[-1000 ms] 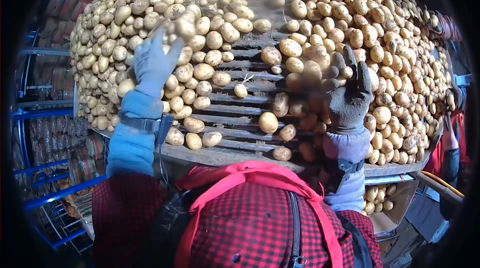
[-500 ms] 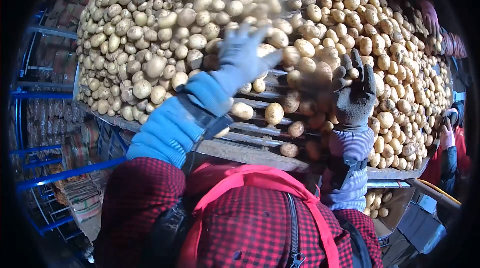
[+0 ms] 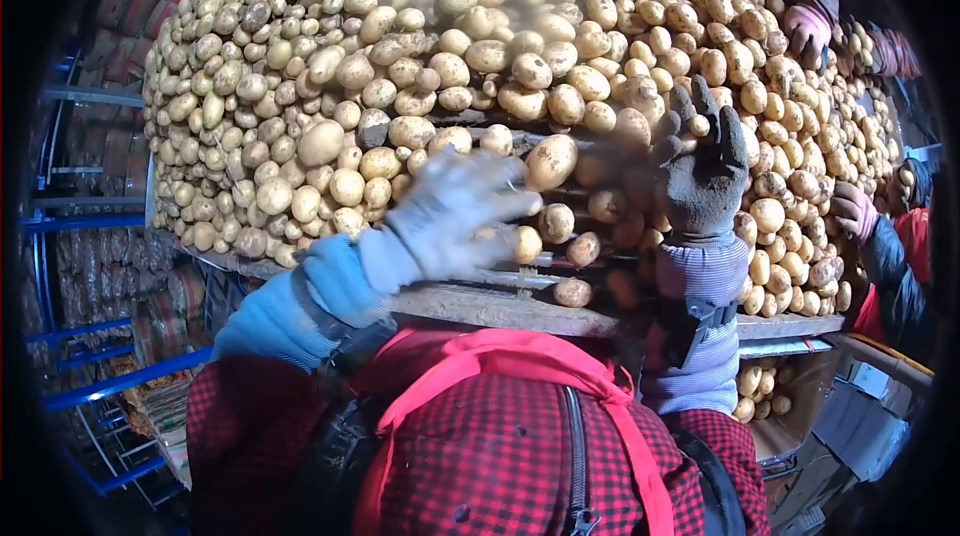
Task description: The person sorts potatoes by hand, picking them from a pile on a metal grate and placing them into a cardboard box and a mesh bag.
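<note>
Sweeping over the near part of the slats (image 3: pixel 525 279), the left hand (image 3: pixel 450 216) is blurred, its fingers spread and, as far as the blur lets me tell, clasping nothing; half a second ago it was further up the slats. Potatoes (image 3: pixel 552 163) now cover much of the far part of the slats, where bare bars showed a second ago, so the slats appear to carry a fuller load and the exposed strip has shrunk toward the bench's front board (image 3: pixel 500 309). More potatoes are heaped to the left and right of the slats

The right hand (image 3: pixel 703 181) has stayed on the right side of the slats, fingers stretched apart, a small potato (image 3: pixel 698 125) lying between them (whether it is gripped or merely resting there, I cannot tell). Well to the right of the slats, a co-worker's gloved hand (image 3: pixel 855 211) touches the edge of the heap, and another pink-gloved hand (image 3: pixel 808 31) is at its far side. Below and right of the slats, a box (image 3: pixel 810 411) holds further potatoes
</note>
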Available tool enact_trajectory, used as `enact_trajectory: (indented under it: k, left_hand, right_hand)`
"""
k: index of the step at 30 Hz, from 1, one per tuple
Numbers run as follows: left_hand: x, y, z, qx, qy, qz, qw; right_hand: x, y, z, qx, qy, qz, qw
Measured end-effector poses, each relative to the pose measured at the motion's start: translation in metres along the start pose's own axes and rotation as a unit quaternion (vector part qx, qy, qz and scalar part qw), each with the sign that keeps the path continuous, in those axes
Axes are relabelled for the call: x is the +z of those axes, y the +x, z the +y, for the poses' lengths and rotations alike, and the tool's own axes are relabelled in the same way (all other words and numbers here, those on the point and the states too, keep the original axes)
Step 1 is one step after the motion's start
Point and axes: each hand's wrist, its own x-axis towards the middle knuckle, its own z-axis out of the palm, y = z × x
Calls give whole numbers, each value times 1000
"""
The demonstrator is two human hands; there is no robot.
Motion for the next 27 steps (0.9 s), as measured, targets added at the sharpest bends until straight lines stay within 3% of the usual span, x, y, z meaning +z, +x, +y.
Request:
enact_trajectory:
  k: [1, 3, 5, 7, 8, 11, 13, 15, 16, 18, 20, 21, 22, 23, 24, 26, 27]
  left_hand:
    - [-8, 2, -14, -45, -20, 5, 999]
    - [-6, 1, -53, -82, 98, 122, 984]
    - [-1, 25, -78, -94, 168, 134, 972]
    - [5, 62, -77, -91, 159, 103, 978]
    - [6, 82, -72, -76, 116, 45, 989]
    - [43, 134, -86, -32, 204, 14, 978]
    - [43, 150, -113, 41, 218, 12, 975]
    - [32, 154, -130, 52, 219, -18, 974]
    - [24, 157, -136, 45, 222, -19, 974]
    - [10, 176, -139, -59, 247, -47, 966]
    - [-18, 195, -125, -212, 290, -81, 930]
    - [-12, 188, -155, -215, 309, 20, 926]
    - [-19, 174, -164, -179, 316, 69, 929]
    - [-27, 164, -168, -139, 323, 115, 929]
    - [-36, 154, -165, -135, 326, 111, 929]
    - [-50, 129, -146, -118, 200, -23, 972]
    - [-42, 112, -141, -99, 199, -26, 975]
  right_hand:
    - [0, 0, 0, 0, -1, 2, 1000]
    - [1, -1, -3, 0, -17, -14, 1000]
    - [1, 0, -4, -2, -29, -22, 999]
    - [-2, 1, -2, 44, 30, -9, 999]
    - [-6, -1, 2, 87, 147, 19, 985]
    - [-3, -3, 6, 31, 113, -25, 993]
    - [-1, 0, -3, 147, 266, 69, 950]
    - [8, -3, 3, 44, 123, 50, 990]
    - [10, -2, -1, 40, 126, 51, 990]
    - [9, 6, -16, 198, 305, 102, 926]
    - [8, 8, -18, 202, 296, 89, 929]
    - [7, 6, -17, 210, 290, 82, 930]
    - [0, 3, -9, 173, 400, 16, 900]
    - [0, 3, -6, 172, 402, 17, 899]
    - [1, 0, -4, 162, 325, 55, 930]
    - [-1, -2, 3, 157, 134, 78, 975]
    - [0, -3, 3, 159, 135, 78, 975]
